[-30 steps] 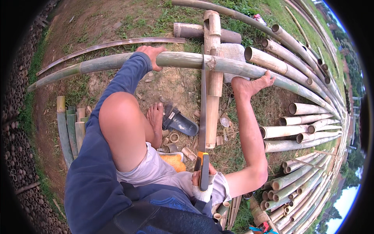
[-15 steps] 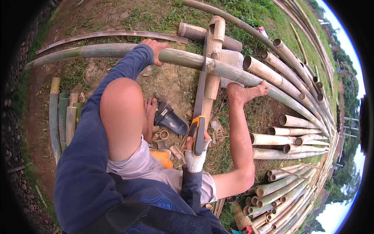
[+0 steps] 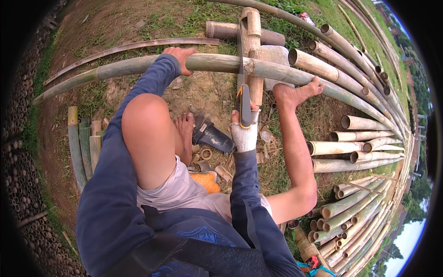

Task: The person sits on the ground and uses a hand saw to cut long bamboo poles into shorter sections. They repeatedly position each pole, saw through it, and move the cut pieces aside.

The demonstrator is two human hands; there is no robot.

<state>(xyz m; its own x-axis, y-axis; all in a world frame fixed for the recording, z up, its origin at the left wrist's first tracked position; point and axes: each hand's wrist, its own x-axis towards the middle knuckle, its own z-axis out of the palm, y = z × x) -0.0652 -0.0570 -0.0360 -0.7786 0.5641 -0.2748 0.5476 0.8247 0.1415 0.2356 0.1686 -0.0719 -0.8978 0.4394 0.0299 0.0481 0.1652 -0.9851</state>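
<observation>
Your biggest piece, the bamboo pole (image 3: 214,63), runs out to both sides beneath your left hand (image 3: 181,57) and crosses just ahead of your right hand (image 3: 242,131). Under it, to the right of your left hand, the upright bamboo support (image 3: 251,39) stretches away from you. Next in size is the saw (image 3: 241,77), its blade laid across the pole just left of a node — you look to be at the sawing step, though the depth of any cut is hidden. The next stroke seems to call for a straight blade and a pole that cannot roll. Your right foot (image 3: 295,97) presses against the pole, well to the right of your left hand. As for the hands, the bare left is wrapped over the pole; the right, in a white glove — fingertips bare — is closed round the saw's handle (image 3: 245,106).
</observation>
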